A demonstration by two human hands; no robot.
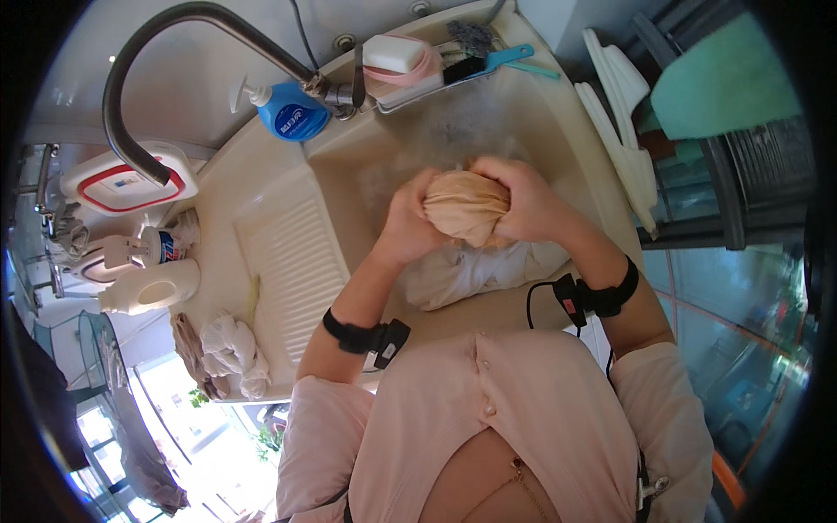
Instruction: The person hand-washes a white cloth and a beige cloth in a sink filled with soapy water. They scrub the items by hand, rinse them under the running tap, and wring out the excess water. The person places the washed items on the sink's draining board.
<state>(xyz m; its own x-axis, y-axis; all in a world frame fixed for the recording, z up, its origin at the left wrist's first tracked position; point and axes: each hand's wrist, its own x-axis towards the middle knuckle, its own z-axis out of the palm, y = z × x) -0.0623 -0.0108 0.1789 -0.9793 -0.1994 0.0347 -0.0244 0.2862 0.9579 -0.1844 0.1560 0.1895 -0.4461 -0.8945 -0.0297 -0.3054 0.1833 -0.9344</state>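
Note:
Between my two hands is a bunched, tan wet-looking cloth, held over the basin of a cream laundry sink. My left hand grips its left side, and my right hand wraps around its right side. Some fingertips on the far side are blurred or hidden behind the cloth. Just below, nearer my body, a white cloth lies crumpled in the basin. To the left of my hands is the sink's ribbed washboard.
A curved faucet arches at upper left beside a blue pump bottle. Soap and a blue-handled brush sit on the back ledge. A white bottle and a crumpled white cloth rest at left. White slippers hang at right.

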